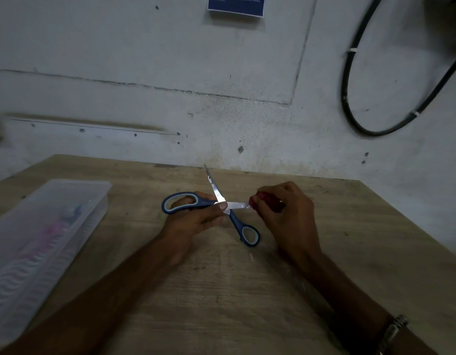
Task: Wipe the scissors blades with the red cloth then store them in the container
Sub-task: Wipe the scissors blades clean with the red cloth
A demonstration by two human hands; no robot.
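Seen from the head camera, both forearms reach forward over the wooden bench [247,290], hands meeting near its middle. The left hand [196,216] holds the scissors [221,203] by the larger blue handle loop, its fingers [182,201] curled through the loop and the thumb pressed near the pivot. The scissors are spread wide open — one blade points up and away toward the wall, the other points right, roughly level. The free, smaller handle loop hangs down to the right, just above the bench or touching it; I cannot tell which.

The right hand [286,211] is closed around the bunched red cloth [268,201], pinching it against the tip of the level blade. Only a little of the cloth shows between the fingers. A metal watch [392,329] sits on the right wrist.

At the left edge of the bench lies a long translucent plastic container [75,190] — pale pink and bluish items show through its cloudy walls, too blurred to name. It lies well apart from both hands.
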